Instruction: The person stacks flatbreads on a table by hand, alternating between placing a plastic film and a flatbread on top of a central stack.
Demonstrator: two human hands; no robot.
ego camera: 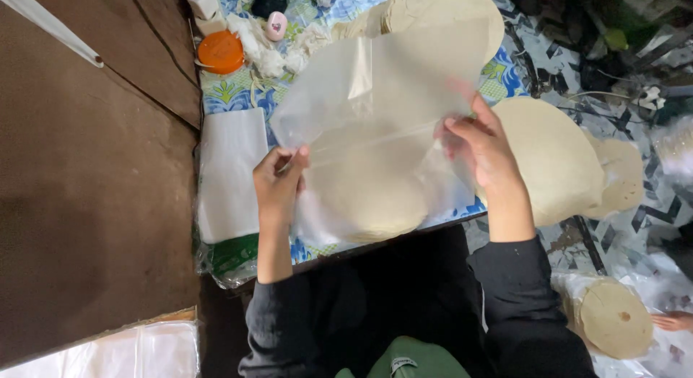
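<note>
From my remote seat, I see both bare hands hold up a clear, thin plastic bag (375, 96) over a low table covered in a blue and green floral cloth (238, 89). My left hand (278, 183) pinches the bag's lower left edge, thumb and fingers closed on the film. My right hand (484, 143) grips the bag's right edge, fingers clamped on the plastic, with some of them showing blurred through it. The bag hangs spread between the two hands, tilted away from me, its top reaching toward the far end of the table.

Seen through the plastic, a stack of pale, round, flat wafers (372, 187) sits at the near edge of the table; I cannot tell whether it lies inside the bag or beneath it. A second pale round stack (440, 6) lies at the far end of the table, partly behind the bag. A pile of folded white plastic bags (229, 172) lies just beside my left hand, on the table's left side. An orange round lid (221, 51) rests near the far left corner, close to a small pink round container (276, 25).

To the right, off the table, a large pale round disc (552, 158) lies near my right wrist. A wrapped roll of round wafers (613, 316) lies lower right, on the patterned floor.
</note>
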